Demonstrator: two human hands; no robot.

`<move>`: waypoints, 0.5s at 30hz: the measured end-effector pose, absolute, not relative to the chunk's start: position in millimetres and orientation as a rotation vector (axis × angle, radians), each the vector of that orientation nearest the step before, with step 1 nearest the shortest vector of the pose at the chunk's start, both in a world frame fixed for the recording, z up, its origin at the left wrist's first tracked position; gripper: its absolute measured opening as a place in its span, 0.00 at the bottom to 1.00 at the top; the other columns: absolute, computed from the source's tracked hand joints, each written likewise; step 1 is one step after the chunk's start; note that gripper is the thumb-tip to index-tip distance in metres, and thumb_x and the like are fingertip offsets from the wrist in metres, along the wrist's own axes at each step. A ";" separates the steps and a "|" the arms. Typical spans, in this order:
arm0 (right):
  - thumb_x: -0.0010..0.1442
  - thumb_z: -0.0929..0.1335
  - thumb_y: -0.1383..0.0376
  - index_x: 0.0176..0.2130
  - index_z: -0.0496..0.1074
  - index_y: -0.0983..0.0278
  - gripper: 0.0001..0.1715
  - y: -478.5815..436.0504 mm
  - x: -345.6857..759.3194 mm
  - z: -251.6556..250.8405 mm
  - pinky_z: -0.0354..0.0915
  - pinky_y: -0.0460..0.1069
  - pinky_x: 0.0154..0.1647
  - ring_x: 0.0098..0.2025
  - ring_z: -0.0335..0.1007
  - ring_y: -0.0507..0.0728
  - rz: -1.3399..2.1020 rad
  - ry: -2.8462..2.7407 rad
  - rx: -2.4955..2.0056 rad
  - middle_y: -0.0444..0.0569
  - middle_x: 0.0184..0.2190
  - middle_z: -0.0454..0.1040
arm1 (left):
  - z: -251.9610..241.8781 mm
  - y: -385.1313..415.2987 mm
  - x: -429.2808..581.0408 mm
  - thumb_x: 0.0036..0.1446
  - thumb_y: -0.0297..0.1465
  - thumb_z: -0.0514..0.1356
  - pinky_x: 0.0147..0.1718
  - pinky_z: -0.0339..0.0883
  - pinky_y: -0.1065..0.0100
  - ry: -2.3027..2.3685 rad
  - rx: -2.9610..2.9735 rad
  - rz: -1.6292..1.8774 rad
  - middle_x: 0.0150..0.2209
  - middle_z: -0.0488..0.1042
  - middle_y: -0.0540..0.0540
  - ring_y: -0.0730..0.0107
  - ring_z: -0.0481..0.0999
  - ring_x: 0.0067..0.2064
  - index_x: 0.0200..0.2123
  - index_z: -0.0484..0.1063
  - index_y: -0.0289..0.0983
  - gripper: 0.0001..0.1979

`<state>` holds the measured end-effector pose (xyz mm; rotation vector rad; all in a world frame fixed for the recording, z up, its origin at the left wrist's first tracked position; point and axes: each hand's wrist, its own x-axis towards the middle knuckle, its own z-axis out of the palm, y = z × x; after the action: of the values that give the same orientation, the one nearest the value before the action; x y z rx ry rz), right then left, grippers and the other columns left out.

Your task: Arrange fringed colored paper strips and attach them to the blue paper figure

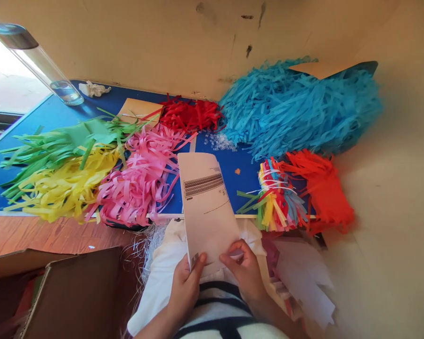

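In the head view, the left hand closes on the lower left edge of a white paper booklet, thumb on top; the right hand pinches its lower right corner, fingers curled; the booklet slants above the lap, its far end overlapping the table in view; gripped only at its near end, it could droop or fan open if either grip loosens; the pink strips and tied multicoloured bundle overhang the front edge, so a brushing hand could drag them down
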<state>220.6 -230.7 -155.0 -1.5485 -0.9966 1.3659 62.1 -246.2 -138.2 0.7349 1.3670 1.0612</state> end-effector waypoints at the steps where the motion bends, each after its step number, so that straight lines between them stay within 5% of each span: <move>1: 0.48 0.76 0.59 0.31 0.66 0.61 0.17 -230.7 220.6 -154.9 0.63 0.46 0.31 0.29 0.66 0.54 1.377 -0.991 -1.553 0.42 0.28 0.71 | -138.7 -246.4 61.9 0.57 0.47 0.59 0.49 0.69 0.63 1.383 0.751 1.055 0.44 0.81 0.41 0.57 0.77 0.47 0.43 0.77 0.35 0.22; 11: 0.45 0.76 0.60 0.29 0.67 0.62 0.17 -225.3 216.7 -141.0 0.63 0.46 0.30 0.28 0.67 0.55 1.413 -0.927 -1.574 0.42 0.26 0.72 | -138.5 -247.1 60.7 0.58 0.46 0.58 0.43 0.72 0.62 1.491 0.944 1.041 0.38 0.81 0.41 0.58 0.78 0.38 0.33 0.76 0.36 0.19; 15: 0.44 0.76 0.60 0.28 0.67 0.62 0.17 -225.6 215.3 -143.5 0.64 0.46 0.30 0.28 0.67 0.54 1.377 -0.889 -1.565 0.42 0.25 0.72 | -138.5 -246.4 57.9 0.59 0.43 0.58 0.43 0.71 0.60 1.502 1.066 1.010 0.39 0.81 0.41 0.57 0.78 0.39 0.36 0.78 0.36 0.17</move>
<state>215.3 -225.6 -143.5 -1.5652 -0.8893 1.3771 57.9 -246.4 -138.5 1.0656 1.5018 1.0103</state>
